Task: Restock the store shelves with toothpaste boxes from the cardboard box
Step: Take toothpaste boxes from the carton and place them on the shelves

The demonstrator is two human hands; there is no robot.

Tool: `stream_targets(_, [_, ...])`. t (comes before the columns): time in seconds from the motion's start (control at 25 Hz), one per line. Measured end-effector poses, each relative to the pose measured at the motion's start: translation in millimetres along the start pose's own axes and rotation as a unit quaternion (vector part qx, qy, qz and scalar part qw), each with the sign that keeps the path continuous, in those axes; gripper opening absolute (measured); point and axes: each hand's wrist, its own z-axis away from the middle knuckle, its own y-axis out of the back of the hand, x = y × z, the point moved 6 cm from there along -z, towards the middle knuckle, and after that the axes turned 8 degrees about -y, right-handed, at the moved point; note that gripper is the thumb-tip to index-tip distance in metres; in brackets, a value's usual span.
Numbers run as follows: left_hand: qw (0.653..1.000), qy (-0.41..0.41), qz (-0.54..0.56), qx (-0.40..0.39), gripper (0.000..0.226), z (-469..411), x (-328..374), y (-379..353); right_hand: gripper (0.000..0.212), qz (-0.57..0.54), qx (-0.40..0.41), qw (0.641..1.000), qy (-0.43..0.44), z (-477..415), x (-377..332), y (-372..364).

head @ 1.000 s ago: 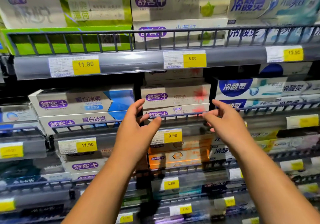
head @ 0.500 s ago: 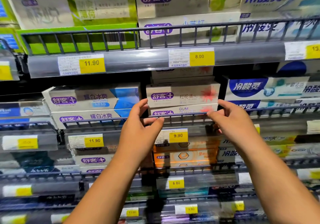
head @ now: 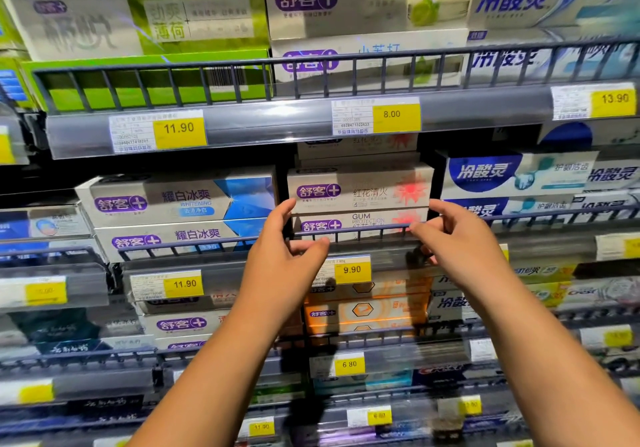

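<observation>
Many toothpaste boxes (head: 360, 188) behind shelf rails (head: 346, 58); yellow price tags (head: 375, 116).

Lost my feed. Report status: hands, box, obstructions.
Left hand open at left end of box. Right hand open at its right end. Box seated behind rail. Nothing blocking.

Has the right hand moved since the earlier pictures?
No. The right hand still has its fingers at the grey wire shelf rail, in the same place up and right of the yellow 9.90 price tag.
</observation>
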Motion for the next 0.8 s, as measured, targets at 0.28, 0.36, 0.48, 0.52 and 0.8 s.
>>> stream_targets(0.28, [1.000,-0.004,-0.002,-0.006,0.067,-5.3,-2.5,0.0,0.054,0.003,0.004,1.000,0.002,0.7,-0.1,-1.4])
stream_targets(0.36, [1.000,-0.007,-0.002,-0.006,0.068,-6.6,-3.8,-0.3,0.054,0.004,0.003,1.000,0.002,0.0,-0.5,-1.4])
stream_targets(0.48, [1.000,-0.011,-0.003,-0.005,0.068,-5.8,-4.0,-0.5,0.055,0.007,0.000,1.000,0.002,0.9,-0.8,-2.3])
stream_targets(0.52, [1.000,-0.012,-0.005,-0.005,0.068,-5.3,-3.9,-1.0,0.056,0.008,-0.001,1.000,0.002,0.9,-0.7,-2.4])
stream_targets(0.8, [1.000,-0.019,-0.008,-0.004,0.064,-1.6,-1.5,-0.7,0.055,0.038,-0.009,0.999,0.009,2.5,-6.7,-4.6])
